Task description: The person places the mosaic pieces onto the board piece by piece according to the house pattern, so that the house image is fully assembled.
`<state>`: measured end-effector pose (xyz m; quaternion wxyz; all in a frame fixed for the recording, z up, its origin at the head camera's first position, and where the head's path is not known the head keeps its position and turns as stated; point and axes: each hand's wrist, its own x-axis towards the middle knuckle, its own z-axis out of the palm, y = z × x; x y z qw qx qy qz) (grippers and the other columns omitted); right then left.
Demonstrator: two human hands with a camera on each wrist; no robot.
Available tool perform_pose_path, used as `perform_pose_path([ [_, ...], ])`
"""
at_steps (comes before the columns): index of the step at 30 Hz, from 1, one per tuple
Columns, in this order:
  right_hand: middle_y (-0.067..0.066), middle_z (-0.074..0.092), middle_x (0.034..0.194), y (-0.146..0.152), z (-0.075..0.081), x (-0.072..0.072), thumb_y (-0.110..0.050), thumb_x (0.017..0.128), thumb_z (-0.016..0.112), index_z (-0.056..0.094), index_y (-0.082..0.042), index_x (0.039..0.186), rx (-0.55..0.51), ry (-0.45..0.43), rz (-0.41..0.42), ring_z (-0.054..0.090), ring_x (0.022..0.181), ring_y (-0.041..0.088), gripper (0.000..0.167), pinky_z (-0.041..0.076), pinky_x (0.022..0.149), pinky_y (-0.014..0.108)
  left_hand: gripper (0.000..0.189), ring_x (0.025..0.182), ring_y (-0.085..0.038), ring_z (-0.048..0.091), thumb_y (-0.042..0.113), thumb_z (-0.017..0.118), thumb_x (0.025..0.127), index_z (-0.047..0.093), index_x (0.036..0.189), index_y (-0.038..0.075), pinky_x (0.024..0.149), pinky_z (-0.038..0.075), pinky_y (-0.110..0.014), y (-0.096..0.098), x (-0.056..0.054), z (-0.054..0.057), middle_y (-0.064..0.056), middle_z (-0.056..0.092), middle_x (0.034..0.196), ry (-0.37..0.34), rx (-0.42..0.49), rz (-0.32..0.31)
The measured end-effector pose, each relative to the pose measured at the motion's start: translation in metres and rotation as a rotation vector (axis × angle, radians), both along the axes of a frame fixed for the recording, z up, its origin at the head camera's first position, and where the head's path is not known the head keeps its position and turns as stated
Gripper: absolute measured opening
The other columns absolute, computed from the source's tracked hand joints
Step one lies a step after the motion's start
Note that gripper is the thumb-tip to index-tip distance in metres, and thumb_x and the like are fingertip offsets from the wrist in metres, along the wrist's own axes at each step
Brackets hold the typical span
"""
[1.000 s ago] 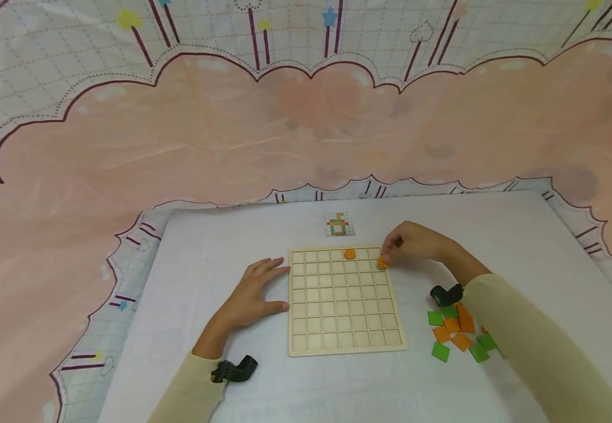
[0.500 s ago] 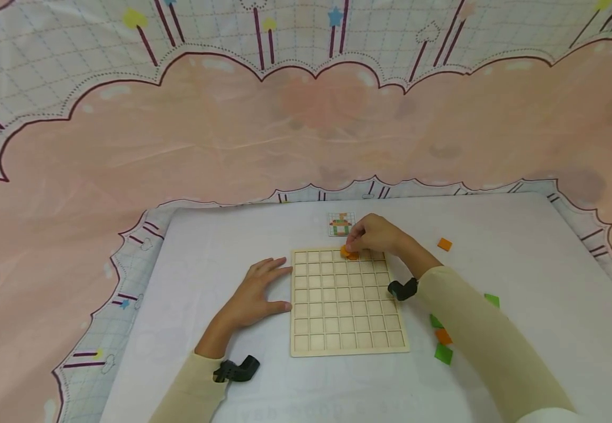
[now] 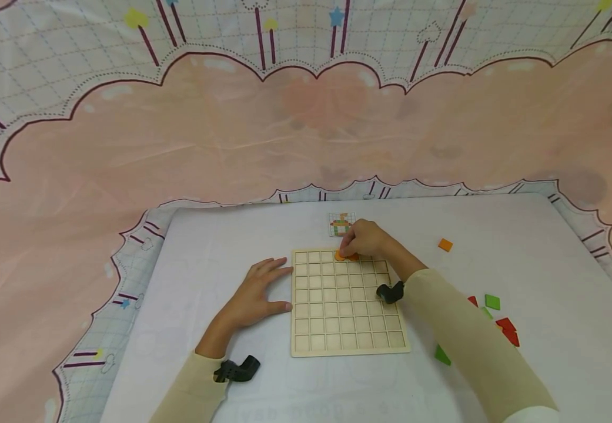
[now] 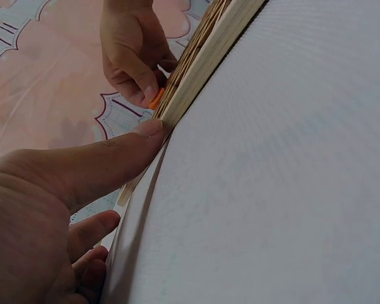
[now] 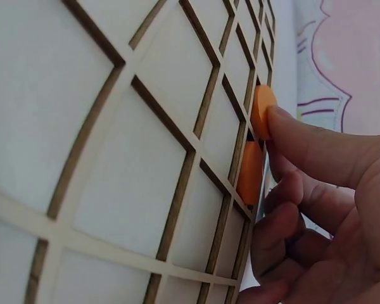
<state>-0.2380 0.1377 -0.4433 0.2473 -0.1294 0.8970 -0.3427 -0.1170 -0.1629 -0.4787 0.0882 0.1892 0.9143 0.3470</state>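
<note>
My right hand [image 3: 368, 239] pinches an orange round disc [image 5: 262, 111] between thumb and fingers at the far row of a pale wooden grid board [image 3: 332, 310]. A second orange piece [image 5: 250, 174] sits in the cell beside it, partly covered by the hand in the head view. At the board's left edge, my left hand [image 3: 253, 301] is spread, with the tips of its thumb [image 4: 151, 128] and fingers right at the frame.
A small picture card [image 3: 337, 225] lies behind the board. One orange square [image 3: 445, 245] is alone at the right. Green pieces [image 3: 492, 302] and red pieces [image 3: 508, 331] are scattered near the right sleeve [image 3: 470, 335], which hides others. A patterned cloth [image 3: 284, 135] hangs behind the table.
My right hand has moved left along the far row, bringing a second orange piece into the disc's former place. The disc has shifted left. The left hand keeps still.
</note>
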Motion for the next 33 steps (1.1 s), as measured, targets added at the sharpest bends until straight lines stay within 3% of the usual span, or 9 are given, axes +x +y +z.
perform_pose_path([
  [20,0.005,0.074,0.098,-0.0038,0.0033,0.0021,-0.024,0.085,0.084,0.078,-0.011,0.084,0.071,0.026,-0.024,0.062,0.111,0.027,0.014,0.053,0.085,0.037,0.079,0.155,-0.035,0.022,0.034,0.087,0.079,0.054,0.149,0.016,0.121,0.026,-0.065,0.0005,-0.0008,0.0001,-0.004,0.038,0.165,0.008,-0.006,-0.003],
  [27,0.005,0.073,0.098,-0.002,0.0051,0.0027,-0.021,0.085,0.083,0.078,-0.012,0.083,0.064,0.005,-0.029,0.059,0.098,0.023,0.011,0.049,0.076,0.033,0.079,0.155,-0.036,0.022,0.034,0.087,0.079,0.055,0.148,0.015,0.121,0.026,-0.065,0.0009,0.0002,0.0016,-0.006,0.038,0.164,0.005,0.006,-0.003],
  [33,0.003,0.074,0.094,0.0041,0.0052,0.0032,-0.02,0.084,0.083,0.08,-0.014,0.086,0.044,0.02,-0.035,0.061,0.094,0.022,0.007,0.052,0.084,0.036,0.078,0.155,-0.037,0.022,0.034,0.087,0.079,0.055,0.148,0.014,0.121,0.026,-0.065,0.0003,0.0004,0.0014,-0.007,0.039,0.164,0.01,0.011,-0.008],
])
